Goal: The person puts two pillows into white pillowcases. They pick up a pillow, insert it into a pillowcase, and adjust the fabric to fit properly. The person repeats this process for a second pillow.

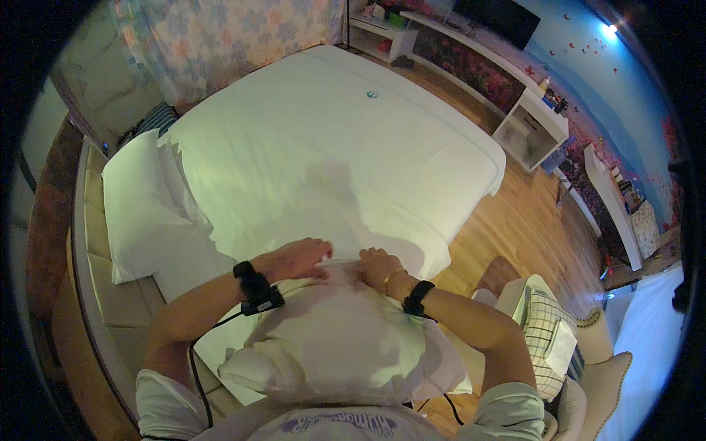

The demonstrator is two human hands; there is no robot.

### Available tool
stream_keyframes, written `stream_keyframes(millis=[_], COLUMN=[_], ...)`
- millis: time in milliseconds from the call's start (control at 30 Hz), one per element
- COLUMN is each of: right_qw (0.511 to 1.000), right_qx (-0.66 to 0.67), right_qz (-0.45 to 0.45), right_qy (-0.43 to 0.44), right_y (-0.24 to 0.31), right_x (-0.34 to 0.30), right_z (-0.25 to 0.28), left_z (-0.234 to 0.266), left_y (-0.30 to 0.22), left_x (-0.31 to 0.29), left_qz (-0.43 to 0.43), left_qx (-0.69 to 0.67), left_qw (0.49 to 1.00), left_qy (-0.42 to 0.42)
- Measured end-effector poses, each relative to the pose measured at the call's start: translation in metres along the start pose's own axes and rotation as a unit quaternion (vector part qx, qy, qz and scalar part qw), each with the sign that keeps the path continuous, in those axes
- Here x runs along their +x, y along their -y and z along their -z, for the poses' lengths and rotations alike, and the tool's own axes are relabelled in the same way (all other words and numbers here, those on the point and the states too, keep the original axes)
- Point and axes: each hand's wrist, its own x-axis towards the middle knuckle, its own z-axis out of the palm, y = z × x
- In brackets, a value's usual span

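Note:
A white pillow (338,331) is upright against my front, its top edge level with my hands. My right hand (379,266) is closed over that edge, its fingers curled into the fabric. At the same edge, a little to the left, my left hand (305,259) has its fingers and thumb apart, slightly blurred. Just beyond both hands is the bed, covered with a white sheet (294,154). Another white pillow (140,213) leans at the headboard on the left. Black straps with small devices circle both wrists.
A padded beige headboard (110,294) runs along the left side. At right, a beige armchair (603,360) with a checked cushion (544,338) stands on the wooden floor (537,228). White shelving (533,128) lines the far right wall; a floral curtain (228,44) hangs at the back.

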Motion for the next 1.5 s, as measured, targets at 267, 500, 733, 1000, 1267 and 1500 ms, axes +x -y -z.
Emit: stream_keyframes(millis=[267,500,733,1000,1267,1500], right_qw=[0.994,0.934,0.936,0.912,0.905,0.915], right_qx=[0.103,0.356,0.303,0.267,0.263,0.283], right_qz=[0.011,0.038,0.181,0.311,0.331,0.287], right_qy=[0.025,-0.006,-0.007,-0.031,0.051,0.014], right_y=[-0.029,-0.019,0.016,0.051,0.06,0.047], right_x=[0.007,-0.045,-0.112,-0.157,-0.168,-0.158], right_z=[-0.024,0.018,0.06,0.126,0.127,0.086], left_z=[-0.058,-0.009,0.0,0.03,0.029,-0.04], left_y=[0.042,0.006,-0.05,-0.101,-0.111,-0.057], left_x=[-0.007,-0.051,-0.121,-0.155,-0.166,-0.149], left_qz=[0.095,-0.012,-0.14,-0.219,-0.204,-0.116], left_qx=[0.044,0.079,0.128,-0.056,-0.019,0.028], left_qw=[0.994,0.995,0.982,0.974,0.979,0.993], left_qy=[-0.007,0.062,0.018,0.009,0.016,0.006])
